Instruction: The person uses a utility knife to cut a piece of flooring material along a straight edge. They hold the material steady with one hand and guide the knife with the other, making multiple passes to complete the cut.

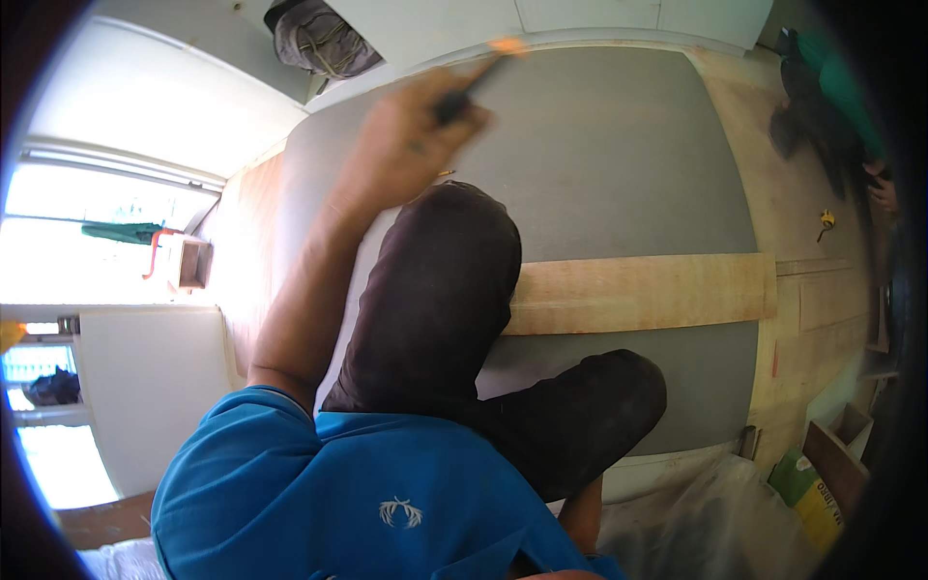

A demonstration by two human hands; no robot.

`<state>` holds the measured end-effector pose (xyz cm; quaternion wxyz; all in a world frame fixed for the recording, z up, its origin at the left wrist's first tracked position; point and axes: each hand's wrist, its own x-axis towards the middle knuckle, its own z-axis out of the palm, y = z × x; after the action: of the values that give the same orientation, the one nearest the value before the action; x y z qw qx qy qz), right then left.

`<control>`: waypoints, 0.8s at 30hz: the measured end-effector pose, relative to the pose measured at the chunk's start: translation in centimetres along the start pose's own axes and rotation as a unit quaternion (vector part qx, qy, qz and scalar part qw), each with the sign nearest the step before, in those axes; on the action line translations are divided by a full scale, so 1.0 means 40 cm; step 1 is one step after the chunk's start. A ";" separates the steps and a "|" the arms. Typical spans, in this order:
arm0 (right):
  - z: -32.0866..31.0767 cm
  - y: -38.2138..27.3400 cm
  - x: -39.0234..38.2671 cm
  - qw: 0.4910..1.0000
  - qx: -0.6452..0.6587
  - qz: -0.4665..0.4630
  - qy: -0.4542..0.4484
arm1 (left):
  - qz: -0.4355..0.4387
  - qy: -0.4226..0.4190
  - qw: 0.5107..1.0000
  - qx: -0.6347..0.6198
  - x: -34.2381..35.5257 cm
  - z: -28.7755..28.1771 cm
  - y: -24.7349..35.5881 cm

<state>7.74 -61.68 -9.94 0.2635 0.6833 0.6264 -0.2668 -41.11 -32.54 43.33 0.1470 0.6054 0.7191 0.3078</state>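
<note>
My left hand [420,135] is raised over the grey sheet [609,145], fingers wrapped round a slim tool [478,79] with a black handle and an orange end. Motion blurs the tool, so its exact kind cannot be told. Just below this hand my bent left knee, in dark trousers, rests over the sheet. A small pencil-like stick [446,173] lies beside that knee. Across the sheet runs a pale plywood strip [643,293], its left end behind my leg. Of my right arm [583,514] only a bit shows under the right knee; its hand is hidden.
A yellow tape measure [826,220] lies on the plywood at the right, near another person in green [843,82]. A grey bag-like item [324,43] sits at the upper left. Clear plastic sheeting [715,507] and a yellow-green package [810,498] are at the lower right.
</note>
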 end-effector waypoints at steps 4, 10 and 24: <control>-0.004 -0.060 -0.004 1.000 0.011 -0.006 -0.025 | 0.076 -0.280 0.957 0.012 0.006 0.168 0.168; -0.082 -0.066 0.013 0.992 -0.029 -0.043 -0.118 | 0.009 -0.402 0.916 0.011 0.011 0.239 0.113; -1.060 -0.380 -0.183 0.939 0.291 -0.175 0.053 | -0.297 -0.341 0.886 -0.101 -0.055 0.163 0.104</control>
<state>-6.49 -36.32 25.20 -0.0315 0.6230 0.6438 -0.4432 -33.56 -32.62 40.57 0.5279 0.4134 0.7358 0.0956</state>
